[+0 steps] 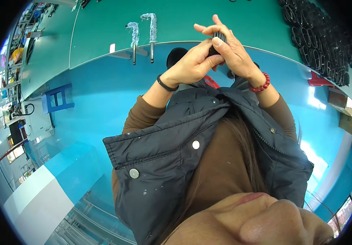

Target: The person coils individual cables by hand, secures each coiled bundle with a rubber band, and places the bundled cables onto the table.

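Both my hands meet above the near edge of the green table. Between them is a small black ridged bundle (220, 37), which resembles wound cable; most of it is hidden by the fingers. My left hand (195, 62), with a black band at the wrist, is closed round its lower left side. From the right, my right hand (236, 52), wearing red beads, grips the same bundle with the thumb pressed across it. Its index finger and another finger stick out past the bundle.
Rows of coiled black cables (312, 41) cover the table's right end. Left of my hands, two bent-handled tools wrapped in clear film (153, 30) have metal shafts jutting past the edge of the green table (98, 45). A blue stool (58, 99) and a red stool (319, 80) stand below.
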### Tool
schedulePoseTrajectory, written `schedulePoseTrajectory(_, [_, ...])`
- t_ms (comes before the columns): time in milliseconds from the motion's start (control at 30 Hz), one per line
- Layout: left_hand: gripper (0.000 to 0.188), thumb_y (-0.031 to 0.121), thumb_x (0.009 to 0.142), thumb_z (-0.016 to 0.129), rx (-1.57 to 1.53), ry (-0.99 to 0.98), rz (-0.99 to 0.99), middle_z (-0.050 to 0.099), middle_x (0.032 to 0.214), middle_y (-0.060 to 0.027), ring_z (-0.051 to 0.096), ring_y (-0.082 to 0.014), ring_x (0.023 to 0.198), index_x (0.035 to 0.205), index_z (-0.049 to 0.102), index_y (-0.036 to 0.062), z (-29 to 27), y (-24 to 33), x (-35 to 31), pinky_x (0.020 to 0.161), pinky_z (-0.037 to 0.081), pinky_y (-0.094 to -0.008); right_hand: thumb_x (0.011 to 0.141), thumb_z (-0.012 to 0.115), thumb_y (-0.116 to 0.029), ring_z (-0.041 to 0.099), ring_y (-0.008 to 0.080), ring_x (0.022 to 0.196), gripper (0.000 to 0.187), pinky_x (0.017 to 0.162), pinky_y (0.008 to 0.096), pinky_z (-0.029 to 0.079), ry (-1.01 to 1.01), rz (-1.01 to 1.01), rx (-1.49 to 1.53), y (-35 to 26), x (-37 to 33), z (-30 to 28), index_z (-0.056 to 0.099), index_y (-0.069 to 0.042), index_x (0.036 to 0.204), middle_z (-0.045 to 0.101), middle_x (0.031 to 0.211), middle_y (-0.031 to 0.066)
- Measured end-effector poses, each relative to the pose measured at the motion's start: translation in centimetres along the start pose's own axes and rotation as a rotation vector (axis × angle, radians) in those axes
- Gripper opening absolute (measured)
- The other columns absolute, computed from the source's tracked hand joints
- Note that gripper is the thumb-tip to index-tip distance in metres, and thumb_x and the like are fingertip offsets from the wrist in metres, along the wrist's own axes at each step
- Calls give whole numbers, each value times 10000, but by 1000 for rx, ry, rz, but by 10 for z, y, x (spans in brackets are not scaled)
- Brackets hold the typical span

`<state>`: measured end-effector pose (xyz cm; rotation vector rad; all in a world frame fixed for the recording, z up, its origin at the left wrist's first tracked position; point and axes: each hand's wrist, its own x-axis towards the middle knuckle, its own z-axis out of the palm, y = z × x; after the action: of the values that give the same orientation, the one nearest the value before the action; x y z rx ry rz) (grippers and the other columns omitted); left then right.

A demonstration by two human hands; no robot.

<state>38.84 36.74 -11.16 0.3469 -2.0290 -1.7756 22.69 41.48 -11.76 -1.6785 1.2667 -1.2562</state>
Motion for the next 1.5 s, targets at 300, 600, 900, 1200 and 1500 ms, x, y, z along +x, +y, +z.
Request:
schedulePoseTrajectory(300, [211, 173, 973, 439, -105, 8, -125, 561, 830, -43, 527, -109, 723, 1002, 537, -11, 0, -16, 9, 653, 449, -239, 913, 550, -243, 558, 211, 1029, 315, 684, 282, 519, -47, 181, 376, 8, 6, -1, 535, -6, 1120, 597, 1148, 169])
schedulePoseTrajectory(600, [196, 179, 970, 443, -330, 66, -121, 553, 810, -54, 530, -124, 696, 946, 519, 0, -17, -49, 18, 627, 455, -251, 922, 538, -236, 599, 170, 896, 309, 637, 255, 532, -140, 407, 382, 22, 38, -12, 532, -7, 1129, 638, 1054, 140])
schedulePoseTrajectory(900, [194, 188, 971, 451, -526, 222, -69, 564, 854, -52, 597, -144, 807, 954, 528, 11, -39, -54, 36, 720, 487, -268, 840, 628, -283, 576, 237, 804, 261, 723, 363, 464, 231, 146, -970, 121, 97, -93, 617, -47, 951, 601, 864, 74])
schedulePoseTrajectory(1200, [211, 175, 972, 446, -408, 254, 22, 542, 926, -45, 527, -209, 1046, 936, 553, -3, -52, -68, 50, 978, 416, -382, 875, 617, -198, 348, 5, 561, 147, 481, 166, 276, -69, 414, 359, 51, 49, -49, 618, -51, 860, 498, 726, -68])
schedulePoseTrajectory(1500, [207, 215, 965, 473, -948, 232, 39, 558, 998, -73, 553, -166, 859, 974, 557, 27, -38, -60, 45, 652, 479, -281, 914, 562, -190, 357, 4, 527, 157, 455, 169, 297, 30, 358, 643, 47, 23, -31, 584, -38, 883, 587, 880, 7])
